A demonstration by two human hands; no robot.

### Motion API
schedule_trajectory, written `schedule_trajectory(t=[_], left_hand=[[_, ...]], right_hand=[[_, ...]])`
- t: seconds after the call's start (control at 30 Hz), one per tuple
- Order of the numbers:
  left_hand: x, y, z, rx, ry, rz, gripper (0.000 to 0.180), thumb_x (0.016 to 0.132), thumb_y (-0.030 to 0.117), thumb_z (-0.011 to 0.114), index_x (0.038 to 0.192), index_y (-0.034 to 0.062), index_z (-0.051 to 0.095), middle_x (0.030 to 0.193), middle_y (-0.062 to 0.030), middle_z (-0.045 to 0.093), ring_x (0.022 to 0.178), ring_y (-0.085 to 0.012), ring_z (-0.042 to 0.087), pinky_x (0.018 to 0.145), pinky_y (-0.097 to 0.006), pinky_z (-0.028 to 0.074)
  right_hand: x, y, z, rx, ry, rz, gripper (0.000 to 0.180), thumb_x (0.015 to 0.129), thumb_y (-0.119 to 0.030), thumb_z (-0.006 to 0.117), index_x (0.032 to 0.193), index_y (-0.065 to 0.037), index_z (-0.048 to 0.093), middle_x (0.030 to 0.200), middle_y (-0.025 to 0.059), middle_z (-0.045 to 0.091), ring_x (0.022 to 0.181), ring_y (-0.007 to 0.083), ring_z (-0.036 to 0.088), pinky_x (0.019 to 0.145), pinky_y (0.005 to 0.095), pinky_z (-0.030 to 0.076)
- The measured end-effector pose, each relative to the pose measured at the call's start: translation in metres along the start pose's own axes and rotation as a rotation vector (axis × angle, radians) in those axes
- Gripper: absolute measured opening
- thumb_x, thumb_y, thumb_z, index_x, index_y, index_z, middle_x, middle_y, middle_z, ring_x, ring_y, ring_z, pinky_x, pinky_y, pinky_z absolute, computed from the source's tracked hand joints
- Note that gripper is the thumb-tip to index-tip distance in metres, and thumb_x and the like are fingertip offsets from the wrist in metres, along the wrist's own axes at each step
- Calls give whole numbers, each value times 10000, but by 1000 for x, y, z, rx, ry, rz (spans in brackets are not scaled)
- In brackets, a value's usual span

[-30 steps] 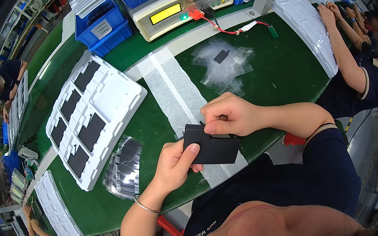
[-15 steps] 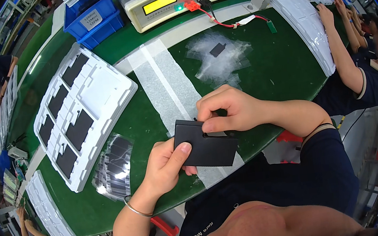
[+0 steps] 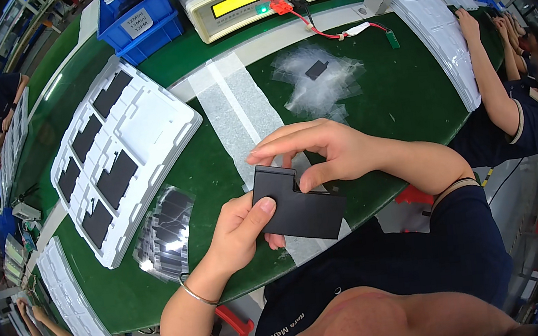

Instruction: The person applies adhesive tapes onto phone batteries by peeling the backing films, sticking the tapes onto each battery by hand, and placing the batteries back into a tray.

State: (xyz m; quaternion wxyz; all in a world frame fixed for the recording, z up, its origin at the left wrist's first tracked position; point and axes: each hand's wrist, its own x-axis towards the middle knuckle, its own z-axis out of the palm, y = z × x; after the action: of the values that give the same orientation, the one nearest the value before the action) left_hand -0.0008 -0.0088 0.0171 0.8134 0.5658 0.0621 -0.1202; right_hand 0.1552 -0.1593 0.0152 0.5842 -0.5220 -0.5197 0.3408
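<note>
My left hand (image 3: 242, 227) is closed on the lower left of a flat, black L-shaped block (image 3: 304, 212), thumb on its face and fingers underneath. A notch is cut into the block's upper right corner, and a thin seam runs along its top edge. Over that side, my right hand (image 3: 327, 151) is open, its fingers stretched to the left beyond the top edge. Its thumb tip is at the notch; whether it touches the block I cannot tell. Both hands are above a whitish strip (image 3: 236, 115) laid across the green table (image 3: 381, 105).
Left stands a white tray (image 3: 152, 131) with several black L-shaped pieces, beside clear film strips (image 3: 164, 229). Crumpled clear film (image 3: 320, 92) bears a small black piece (image 3: 317, 69). Behind are a tester (image 3: 263, 2) with a red lead and blue bins (image 3: 140, 27). Co-workers sit on both sides.
My right hand's fingers have unbent from a pinch at the notch and now reach left over the top edge. Something lighter that filled the notch no longer shows. My left hand keeps its hold.
</note>
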Motion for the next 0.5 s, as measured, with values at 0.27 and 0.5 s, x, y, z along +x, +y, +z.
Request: schedule_trajectory(t=[0.27,0.5], left_hand=[[0,2,-2,-59,-74,-60,351,929,305,415,846,-13,541,644,-71,572,537,-134,564,486,-232,445],[1,-2,-2,-77,-99,-62,352,924,294,426,859,-33,539,655,-98,572,519,-154,557,486,-247,454]], right_hand=[[1,-1,-3,85,-75,42,520,729,-294,693,1165,-47,556,1162,112,533,1058,210,505,854,320,429],[-3,-1,-6,145,-76,38,487,695,-140,721,1142,-26,564,1112,101,549,985,171,527,838,285,436]])
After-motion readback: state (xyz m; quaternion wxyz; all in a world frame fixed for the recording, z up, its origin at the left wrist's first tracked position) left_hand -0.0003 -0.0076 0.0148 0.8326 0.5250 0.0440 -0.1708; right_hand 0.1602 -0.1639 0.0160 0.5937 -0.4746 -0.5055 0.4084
